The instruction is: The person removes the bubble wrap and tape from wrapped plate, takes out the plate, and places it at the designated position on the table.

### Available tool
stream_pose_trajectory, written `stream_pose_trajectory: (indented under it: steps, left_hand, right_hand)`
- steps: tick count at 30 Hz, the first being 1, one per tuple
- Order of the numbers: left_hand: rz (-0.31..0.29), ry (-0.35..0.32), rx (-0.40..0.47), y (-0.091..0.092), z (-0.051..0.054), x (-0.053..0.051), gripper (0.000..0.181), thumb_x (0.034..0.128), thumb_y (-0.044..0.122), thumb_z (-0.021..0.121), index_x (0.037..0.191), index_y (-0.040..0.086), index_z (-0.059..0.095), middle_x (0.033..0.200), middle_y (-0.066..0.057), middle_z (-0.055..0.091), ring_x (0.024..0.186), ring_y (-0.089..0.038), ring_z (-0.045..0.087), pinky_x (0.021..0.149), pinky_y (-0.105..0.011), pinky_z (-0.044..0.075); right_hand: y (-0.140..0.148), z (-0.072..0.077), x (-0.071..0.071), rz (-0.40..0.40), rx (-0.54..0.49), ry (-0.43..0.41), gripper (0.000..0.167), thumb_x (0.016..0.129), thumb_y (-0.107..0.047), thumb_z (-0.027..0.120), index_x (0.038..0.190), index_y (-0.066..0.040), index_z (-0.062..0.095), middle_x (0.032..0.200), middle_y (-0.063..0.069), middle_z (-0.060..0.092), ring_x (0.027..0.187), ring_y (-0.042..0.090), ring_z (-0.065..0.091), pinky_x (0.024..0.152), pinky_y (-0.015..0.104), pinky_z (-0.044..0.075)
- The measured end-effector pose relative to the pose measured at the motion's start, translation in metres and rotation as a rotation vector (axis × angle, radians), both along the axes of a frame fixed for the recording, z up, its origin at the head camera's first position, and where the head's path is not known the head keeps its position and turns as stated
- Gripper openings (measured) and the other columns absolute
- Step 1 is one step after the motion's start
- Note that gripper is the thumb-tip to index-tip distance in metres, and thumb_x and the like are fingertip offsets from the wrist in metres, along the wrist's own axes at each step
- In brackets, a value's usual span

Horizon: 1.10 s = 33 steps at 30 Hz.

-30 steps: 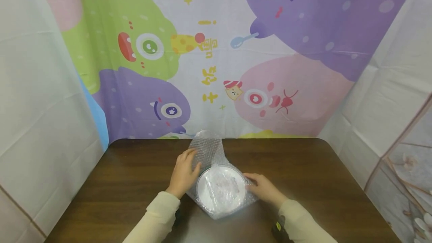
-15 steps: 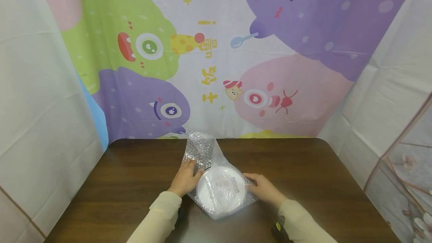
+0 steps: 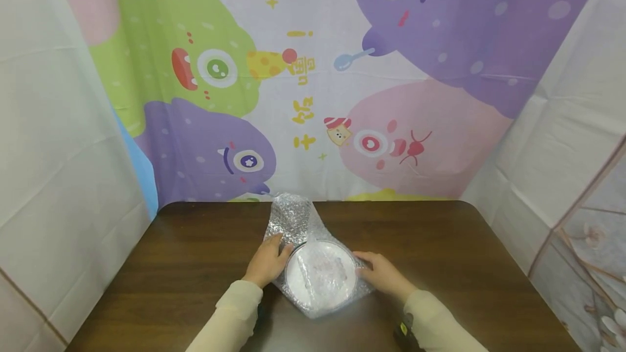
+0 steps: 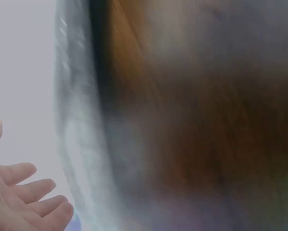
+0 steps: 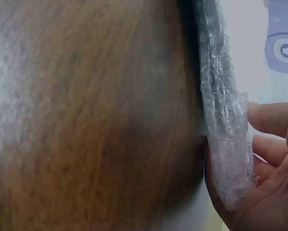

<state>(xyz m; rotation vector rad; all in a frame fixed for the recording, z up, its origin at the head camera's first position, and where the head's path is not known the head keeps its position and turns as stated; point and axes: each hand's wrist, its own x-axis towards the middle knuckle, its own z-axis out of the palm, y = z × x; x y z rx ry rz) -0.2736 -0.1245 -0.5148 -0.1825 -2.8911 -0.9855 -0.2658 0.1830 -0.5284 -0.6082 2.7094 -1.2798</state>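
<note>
In the head view a round white plate lies under clear bubble wrap, whose long flap stretches to the table's far edge. The left hand rests on the wrap at the plate's left, fingertips at the base of the flap. Its fingers look spread and relaxed in the left wrist view, beside the blurred wrap. At the plate's right, the right hand holds the wrap's edge. The right wrist view shows the thumb on one side of the bubble wrap and the hand around its corner.
The dark brown wooden table has rounded far corners. Behind it hangs a cloth with cartoon monsters, and pale cloths hang at the left and right. A dark band shows by the right sleeve.
The flap of wrap has swung left and lies flatter. The left hand has come down slightly toward the person. The right hand and the plate look unmoved.
</note>
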Motion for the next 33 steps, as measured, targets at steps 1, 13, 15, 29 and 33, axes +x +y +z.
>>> stream_pose_trajectory:
  steps: [1,13,15,29,33]
  left_hand:
    - [0.000,0.022,0.012,0.002,0.002,0.002,0.058,0.1018,0.036,0.048,0.142,-0.006,0.044,0.148,-0.025,0.045,0.140,-0.043,0.039,0.116,-0.056,0.030]
    - [-0.130,0.151,-0.018,0.024,0.017,0.049,0.065,0.0982,0.048,0.050,0.144,0.001,0.045,0.153,-0.022,0.039,0.141,-0.045,0.036,0.114,-0.060,0.032]
    - [-0.151,0.141,-0.042,0.024,0.014,0.054,0.068,0.0970,0.049,0.052,0.145,0.002,0.043,0.154,-0.021,0.037,0.142,-0.045,0.035,0.114,-0.060,0.032]
    - [-0.182,0.142,-0.173,0.026,0.003,0.071,0.061,0.0960,0.037,0.057,0.140,-0.005,0.047,0.148,-0.027,0.043,0.133,-0.051,0.043,0.112,-0.057,0.037]
    - [-0.189,0.092,-0.222,0.028,0.002,0.073,0.069,0.0950,0.045,0.055,0.138,-0.008,0.048,0.148,-0.026,0.044,0.137,-0.050,0.039,0.115,-0.055,0.033]
  right_hand:
    - [0.000,0.000,0.001,0.004,-0.009,0.007,0.042,0.089,-0.011,0.063,0.129,0.003,0.060,0.129,0.027,0.062,0.124,0.048,0.053,0.106,0.064,0.038]
    - [0.001,-0.002,0.000,-0.004,0.006,0.008,0.043,0.089,-0.010,0.064,0.130,0.003,0.059,0.128,0.027,0.062,0.124,0.048,0.053,0.106,0.063,0.039]
    - [0.001,-0.002,0.000,-0.008,0.020,0.003,0.042,0.090,-0.009,0.064,0.130,0.002,0.059,0.129,0.026,0.062,0.124,0.046,0.054,0.106,0.062,0.040]
    - [-0.001,0.003,0.006,-0.017,0.035,0.007,0.044,0.089,-0.011,0.066,0.130,0.003,0.059,0.129,0.026,0.061,0.124,0.046,0.054,0.106,0.061,0.040]
    - [-0.001,0.002,0.007,-0.022,0.037,0.012,0.044,0.089,-0.011,0.066,0.130,0.003,0.059,0.129,0.026,0.061,0.123,0.046,0.054,0.106,0.061,0.041]
